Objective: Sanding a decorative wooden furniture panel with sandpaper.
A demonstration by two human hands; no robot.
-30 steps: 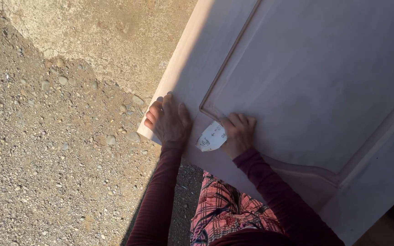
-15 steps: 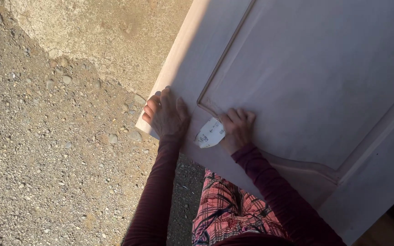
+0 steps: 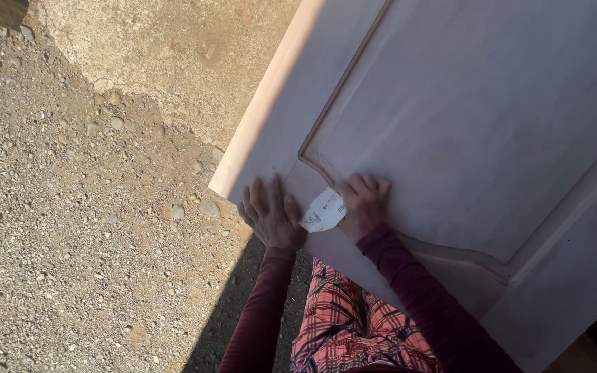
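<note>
While the left hand [image 3: 271, 215] is spread flat, fingers released, on the door panel [image 3: 478, 131] corner, folded sandpaper [image 3: 323, 211] is clenched under the right hand [image 3: 362, 204] fingers beside the groove; even pressure along it is advised.

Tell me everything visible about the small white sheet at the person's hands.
The sheet of sandpaper is a small, pale, roughly pentagonal piece, its white backing turned up with faint dark print on it. It looks thin and slightly curled. It lies against the pale wooden door panel, at the moulded groove near the panel's lower corner. The right hand presses its right edge down with the fingers, covering part of it. The left hand rests flat on the panel's frame just beside it, thumb close to the sheet's left edge.
</note>
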